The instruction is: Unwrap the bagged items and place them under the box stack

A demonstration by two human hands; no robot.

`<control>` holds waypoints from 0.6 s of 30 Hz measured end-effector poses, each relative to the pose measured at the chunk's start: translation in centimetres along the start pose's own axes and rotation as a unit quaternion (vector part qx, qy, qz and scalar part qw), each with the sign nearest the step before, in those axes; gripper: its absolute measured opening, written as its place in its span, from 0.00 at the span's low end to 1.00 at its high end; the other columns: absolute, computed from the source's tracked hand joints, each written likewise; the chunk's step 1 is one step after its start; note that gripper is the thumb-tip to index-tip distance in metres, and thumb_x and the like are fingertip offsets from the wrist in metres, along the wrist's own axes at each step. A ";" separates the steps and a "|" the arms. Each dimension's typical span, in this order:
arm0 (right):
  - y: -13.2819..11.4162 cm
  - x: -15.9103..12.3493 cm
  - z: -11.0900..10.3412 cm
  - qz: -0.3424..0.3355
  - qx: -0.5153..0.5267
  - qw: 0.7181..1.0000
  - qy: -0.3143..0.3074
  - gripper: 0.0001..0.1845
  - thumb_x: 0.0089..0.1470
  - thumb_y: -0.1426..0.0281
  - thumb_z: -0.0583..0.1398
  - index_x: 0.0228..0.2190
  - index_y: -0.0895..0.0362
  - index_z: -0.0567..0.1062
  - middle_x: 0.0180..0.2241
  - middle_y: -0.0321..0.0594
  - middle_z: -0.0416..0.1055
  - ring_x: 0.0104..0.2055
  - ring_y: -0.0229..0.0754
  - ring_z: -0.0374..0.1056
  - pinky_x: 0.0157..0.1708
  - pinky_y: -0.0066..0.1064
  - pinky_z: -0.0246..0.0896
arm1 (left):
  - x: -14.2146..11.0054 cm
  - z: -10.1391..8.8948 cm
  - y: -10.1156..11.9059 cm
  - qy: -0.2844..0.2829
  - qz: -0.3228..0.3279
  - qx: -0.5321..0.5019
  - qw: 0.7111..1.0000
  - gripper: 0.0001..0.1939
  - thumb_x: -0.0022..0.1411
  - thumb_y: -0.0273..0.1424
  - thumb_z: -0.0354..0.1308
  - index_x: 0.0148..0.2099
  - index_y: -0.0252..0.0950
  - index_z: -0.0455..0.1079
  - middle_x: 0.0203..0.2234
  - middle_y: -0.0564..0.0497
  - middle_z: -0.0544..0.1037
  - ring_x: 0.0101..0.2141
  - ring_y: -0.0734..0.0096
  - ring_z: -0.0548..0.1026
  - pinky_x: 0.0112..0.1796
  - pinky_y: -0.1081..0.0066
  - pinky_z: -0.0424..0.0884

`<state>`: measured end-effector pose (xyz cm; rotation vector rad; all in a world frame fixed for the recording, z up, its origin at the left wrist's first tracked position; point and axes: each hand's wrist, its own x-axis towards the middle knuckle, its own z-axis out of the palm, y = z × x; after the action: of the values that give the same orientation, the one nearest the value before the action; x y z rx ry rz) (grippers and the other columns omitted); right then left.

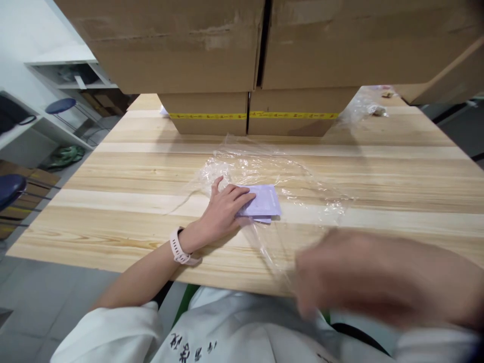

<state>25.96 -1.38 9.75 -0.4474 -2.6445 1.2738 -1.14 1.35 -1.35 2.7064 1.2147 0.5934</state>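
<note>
On the wooden table, lavender flat packets lie in a small stack over a thin, crinkled sheet of clear plastic film. My left hand is closed over the stack's left end, its fingers across the top and one finger raised. Where its thumb sits is hidden. My right hand, smeared by motion, is low at the right by the table's front edge. A corner of the film stretches toward its fingers, which are too blurred to show a grip.
Large cardboard boxes with yellow tape stand stacked along the table's far side. More crumpled clear plastic lies at the back right. Blue stools and white shelving are to the left. The table ends just before my lap.
</note>
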 end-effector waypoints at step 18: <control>10.1 4.0 2.9 0.116 -0.231 0.961 0.097 0.26 0.66 0.57 0.61 0.61 0.51 0.68 0.69 0.52 0.60 0.70 0.59 0.57 0.65 0.57 0.58 | -2.8 -9.6 0.9 -0.151 0.068 -0.006 0.986 0.16 0.69 0.22 0.54 0.27 0.39 0.67 0.18 0.56 0.73 0.23 0.67 0.69 0.33 0.66 0.61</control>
<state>23.29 3.82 0.16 -0.9203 -2.7622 0.6017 -5.95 -1.83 6.85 2.7549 0.9536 0.1913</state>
